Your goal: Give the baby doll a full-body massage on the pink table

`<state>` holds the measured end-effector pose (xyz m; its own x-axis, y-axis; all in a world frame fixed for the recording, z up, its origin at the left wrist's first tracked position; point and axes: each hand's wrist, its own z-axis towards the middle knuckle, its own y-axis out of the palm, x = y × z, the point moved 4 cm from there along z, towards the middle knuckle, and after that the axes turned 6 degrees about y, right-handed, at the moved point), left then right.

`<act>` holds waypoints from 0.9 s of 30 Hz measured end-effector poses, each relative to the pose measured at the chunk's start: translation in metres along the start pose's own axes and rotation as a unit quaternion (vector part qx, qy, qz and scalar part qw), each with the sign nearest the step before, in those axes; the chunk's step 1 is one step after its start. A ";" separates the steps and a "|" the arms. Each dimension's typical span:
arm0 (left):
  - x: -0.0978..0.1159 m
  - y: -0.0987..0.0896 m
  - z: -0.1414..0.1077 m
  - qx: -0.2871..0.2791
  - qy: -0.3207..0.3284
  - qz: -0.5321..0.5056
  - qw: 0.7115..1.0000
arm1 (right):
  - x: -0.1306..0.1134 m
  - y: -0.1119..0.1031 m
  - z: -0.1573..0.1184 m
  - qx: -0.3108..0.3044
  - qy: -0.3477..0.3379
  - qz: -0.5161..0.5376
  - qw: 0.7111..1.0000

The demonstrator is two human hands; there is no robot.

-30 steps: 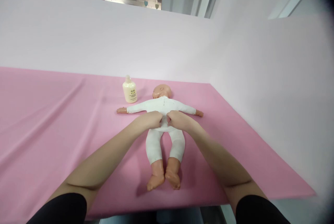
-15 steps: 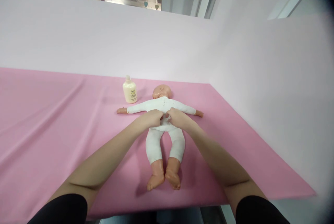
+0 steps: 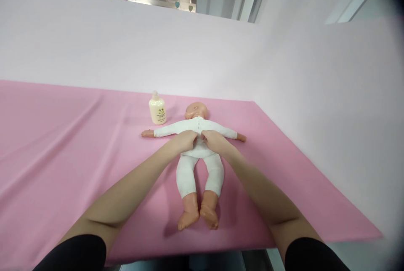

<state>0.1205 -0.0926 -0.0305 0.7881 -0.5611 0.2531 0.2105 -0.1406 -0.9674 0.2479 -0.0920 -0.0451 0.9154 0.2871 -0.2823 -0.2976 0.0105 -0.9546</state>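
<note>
A baby doll [image 3: 202,150] with a white cloth body lies on its back, arms stretched out sideways and bare feet toward me. My left hand [image 3: 187,140] rests on the left side of its belly with the fingers curled in. Opposite it, my right hand [image 3: 214,141] is closed on the right side of the belly. A narrow gap separates the two sets of knuckles. The undersides of my fingers are hidden, so anything in them cannot be made out. Beyond the doll's left-side arm stands a cream-coloured bottle [image 3: 157,113] with printing on its front.
A pink cover [image 3: 78,149] with several creases lies over the table under the doll. White padded walls [image 3: 126,48] rise along the back and the right side. The table's front edge runs just below the doll's feet.
Both hands have shifted slightly up the doll's belly, toward its chest, and the fingers look more curled in. The doll and the bottle have stayed in place.
</note>
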 end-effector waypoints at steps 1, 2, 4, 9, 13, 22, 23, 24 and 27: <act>-0.001 0.001 0.001 -0.008 0.001 0.006 1.000 | 0.001 0.001 0.001 0.003 0.000 -0.005 1.000; -0.002 0.002 0.002 -0.016 0.001 0.009 1.000 | 0.001 0.002 0.002 0.003 0.000 -0.013 1.000; -0.005 0.004 0.004 -0.012 -0.006 0.013 1.000 | 0.001 0.003 0.003 0.008 0.001 -0.021 1.000; -0.010 0.010 0.010 0.004 -0.006 0.045 0.999 | 0.004 0.006 0.004 0.035 0.000 -0.009 0.999; -0.011 0.014 0.011 0.027 -0.001 0.052 0.998 | 0.008 0.010 0.007 0.061 -0.004 -0.022 0.998; -0.015 0.018 0.013 0.035 -0.008 0.073 0.997 | 0.008 0.011 0.009 0.059 -0.017 -0.048 0.997; -0.016 0.018 0.013 0.041 -0.008 0.071 0.997 | 0.008 0.011 0.010 0.058 -0.018 -0.050 0.997; -0.016 0.018 0.013 0.047 -0.009 0.069 0.996 | 0.008 0.011 0.010 0.057 -0.019 -0.050 0.997; -0.018 0.020 0.015 0.058 -0.011 0.061 0.996 | 0.009 0.011 0.011 0.060 -0.019 -0.047 0.997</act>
<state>0.1187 -0.0733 -0.0548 0.8238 -0.5506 0.1348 0.1766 0.0234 -0.9840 0.2503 -0.0790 -0.0569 0.9305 0.3159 -0.1855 -0.2429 0.1530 -0.9579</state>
